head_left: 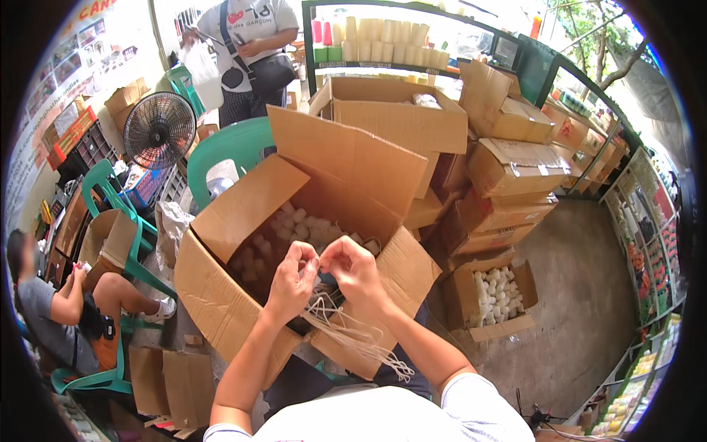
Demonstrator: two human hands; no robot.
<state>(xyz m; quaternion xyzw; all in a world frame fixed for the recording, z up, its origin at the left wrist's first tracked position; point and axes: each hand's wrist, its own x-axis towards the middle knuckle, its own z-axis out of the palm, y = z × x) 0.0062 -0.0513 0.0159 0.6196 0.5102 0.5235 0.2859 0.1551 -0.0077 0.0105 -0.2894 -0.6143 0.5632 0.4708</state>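
Note:
My left hand [292,283] and my right hand [355,274] meet over a large open cardboard box [342,158], their fingertips pinched close together. Whatever lies between the fingers is too small and covered to make out. Several small white candle-like pieces [294,221] lie inside the box, beyond my hands. Just below my hands, a bundle of thin white cords [346,328] drapes over the box's near edge, its loose ends hanging toward my lap.
To the right, a smaller box [471,295] on the floor holds more white pieces. Stacked cartons [508,169] stand behind it. A green chair [228,151] and a fan [158,129] are at back left. One person sits at left; another stands at the back.

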